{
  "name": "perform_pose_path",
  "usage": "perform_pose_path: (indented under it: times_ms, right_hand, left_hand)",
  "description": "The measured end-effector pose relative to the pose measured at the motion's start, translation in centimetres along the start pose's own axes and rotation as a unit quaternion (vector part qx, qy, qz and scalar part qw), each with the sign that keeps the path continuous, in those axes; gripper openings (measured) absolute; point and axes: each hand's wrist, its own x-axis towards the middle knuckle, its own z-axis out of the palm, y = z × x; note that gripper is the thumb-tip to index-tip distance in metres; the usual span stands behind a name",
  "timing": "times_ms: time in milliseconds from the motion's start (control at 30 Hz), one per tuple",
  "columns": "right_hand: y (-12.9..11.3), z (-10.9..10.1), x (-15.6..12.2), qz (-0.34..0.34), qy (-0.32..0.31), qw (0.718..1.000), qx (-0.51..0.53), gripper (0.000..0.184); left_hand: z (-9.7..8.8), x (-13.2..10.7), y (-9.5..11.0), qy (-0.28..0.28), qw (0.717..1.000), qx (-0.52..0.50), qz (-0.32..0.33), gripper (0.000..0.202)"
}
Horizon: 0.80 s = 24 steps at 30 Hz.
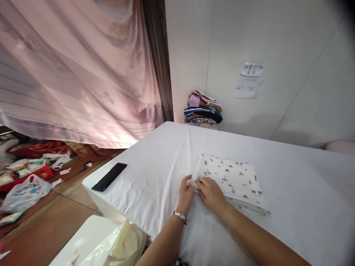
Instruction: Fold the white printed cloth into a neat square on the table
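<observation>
Big white-sheeted table (291,184) filled the right of our view, and its sheet lay wrinkled on the near left. That was our first worry: a drag across loose sheeting could have bunched it and pulled the fold askew.

On it, towards the middle, sat the folded printed cloth (235,177), flat, layers stacked, its near right edge showing several plies. We judged those plies could have slid apart if only the top one got lifted.

Far back against the wall, the stack of folded clothes (203,109) stood a little uneven, well apart from our hands, so no trouble there.

Left, near the table's corner edge, the black phone (109,176) lay close to the drop. A tug on the sheet might have sent it over.

And the hands! Both met at the cloth's near left corner. Our left hand (186,194) had its fingertips closed on the corner's edge. Our right hand (211,193) lay on top, fingers bent down over the same corner; pinching or just pressing, we could not tell. With both on one corner, the far side sat unheld and free to swing.

Smallest, the bracelet (180,216) on the left wrist could have snagged the sheet.
</observation>
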Motion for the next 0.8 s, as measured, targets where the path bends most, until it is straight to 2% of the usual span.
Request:
perform_pose_path:
  times_ms: [100, 267, 433, 533, 633, 800]
  right_hand:
    - [-0.4, 0.1, -0.5, 0.001, 0.002, 1.000, -0.013, 0.030]
    - [-0.9, 0.2, -1.3, 0.005, -0.004, 1.000, -0.021, 0.035]
    - [0.3, -1.5, -3.5, -0.003, -0.007, 1.000, -0.014, 0.044]
    - [2.4, -3.2, -6.7, 0.036, -0.015, 0.999, -0.031, 0.042]
    - [5.3, -4.8, -11.0, 0.087, -0.021, 0.993, -0.083, 0.043]
    - [8.5, -6.3, -17.2, 0.136, -0.011, 0.979, -0.155, 0.045]
  left_hand:
    - [-0.1, 0.0, 0.2, 0.002, 1.000, -0.002, 0.009, 0.042]
    - [0.0, 0.3, -0.4, 0.015, 0.999, 0.044, 0.028, 0.050]
    - [-0.1, 0.6, -0.7, 0.013, 0.998, 0.058, 0.021, 0.050]
    - [-0.2, 0.6, -0.5, 0.006, 0.998, 0.068, 0.003, 0.049]
    - [-0.2, 0.6, -0.2, 0.003, 0.997, 0.072, -0.012, 0.049]
    - [-0.2, 0.6, 0.2, -0.003, 0.997, 0.077, -0.024, 0.052]
